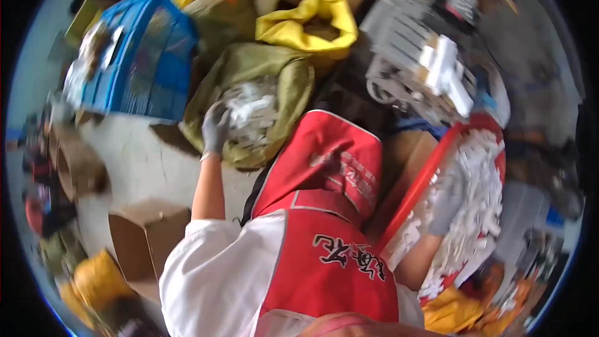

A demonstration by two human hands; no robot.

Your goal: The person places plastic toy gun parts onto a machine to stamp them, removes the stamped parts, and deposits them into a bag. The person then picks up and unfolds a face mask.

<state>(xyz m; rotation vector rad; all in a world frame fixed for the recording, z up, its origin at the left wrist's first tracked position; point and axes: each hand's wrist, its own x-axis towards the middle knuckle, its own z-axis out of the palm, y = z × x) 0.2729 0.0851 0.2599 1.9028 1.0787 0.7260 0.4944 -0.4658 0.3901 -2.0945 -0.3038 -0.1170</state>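
My left hand (215, 127), in a grey glove, is at the left side of an open olive-green sack (284, 65). Its fingertips are beside the whitish, partly see-through plastic pieces (253, 112) inside, and blur hides whether they grip any. To my right stands a long red tub (405, 203) heaped with small white plastic pieces (477, 181). My right hand (447, 203), also gloved in grey, reaches in over that heap. Its fingers are smeared by motion, so I cannot make out whether they hold a piece.
A blue crate (146, 56) stands beyond the sack to the left, and a yellow sack (306, 28) sits behind it. Grey machinery with white parts (446, 72) is at the far right. An open cardboard box (150, 240) rests on the floor at lower left.
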